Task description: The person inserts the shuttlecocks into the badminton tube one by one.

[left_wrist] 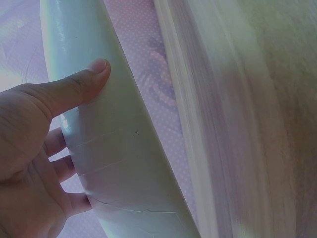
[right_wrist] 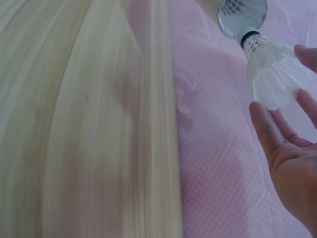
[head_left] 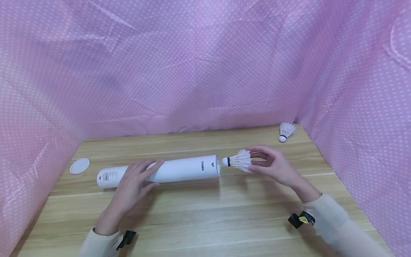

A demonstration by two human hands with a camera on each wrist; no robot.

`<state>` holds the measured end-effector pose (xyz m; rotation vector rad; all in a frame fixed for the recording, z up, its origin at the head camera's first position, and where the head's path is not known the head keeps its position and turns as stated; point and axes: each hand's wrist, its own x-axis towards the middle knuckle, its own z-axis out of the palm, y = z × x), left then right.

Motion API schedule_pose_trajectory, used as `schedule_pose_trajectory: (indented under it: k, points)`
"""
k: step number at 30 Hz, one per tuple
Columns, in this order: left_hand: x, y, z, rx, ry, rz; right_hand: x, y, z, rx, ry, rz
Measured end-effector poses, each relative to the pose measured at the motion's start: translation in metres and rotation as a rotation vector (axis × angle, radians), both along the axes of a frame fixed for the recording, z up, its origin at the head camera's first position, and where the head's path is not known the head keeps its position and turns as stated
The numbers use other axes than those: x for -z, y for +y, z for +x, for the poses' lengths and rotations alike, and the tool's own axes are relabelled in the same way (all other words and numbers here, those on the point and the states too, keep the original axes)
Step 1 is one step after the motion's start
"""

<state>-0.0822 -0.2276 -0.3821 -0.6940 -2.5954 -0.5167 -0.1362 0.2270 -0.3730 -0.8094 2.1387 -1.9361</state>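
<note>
A long white shuttlecock tube [head_left: 184, 169] lies sideways, its open mouth [right_wrist: 242, 20] facing right. Around its left half my left hand [head_left: 133, 184] grips, with the thumb [left_wrist: 84, 87] on the near side and the other fingers over the far side. My right hand [head_left: 273, 166] pinches a white feather shuttlecock [head_left: 239, 160] by the skirt's rim. The shuttlecock's rounded cork points left at the mouth, a small gap away in the head view. Inside the mouth, a feather-like pattern shows in the right wrist view.
A second shuttlecock [head_left: 286, 132] rests at the table's back right corner. On the left lies a round white lid [head_left: 79, 166]. The wood-grain table [head_left: 192, 221] is bordered behind and at both sides by pink dotted cloth [head_left: 192, 71].
</note>
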Motion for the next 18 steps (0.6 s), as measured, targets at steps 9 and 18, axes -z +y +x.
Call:
schedule_pose_trajectory:
  k: [9,18]
  points:
    - [-0.001,0.001,0.001,-0.005,-0.008,-0.004,-0.001,-0.021,0.001,-0.051,-0.026,-0.008]
    - [-0.003,0.002,0.002,0.001,-0.010,0.000,0.000,-0.035,0.000,-0.061,-0.021,-0.017]
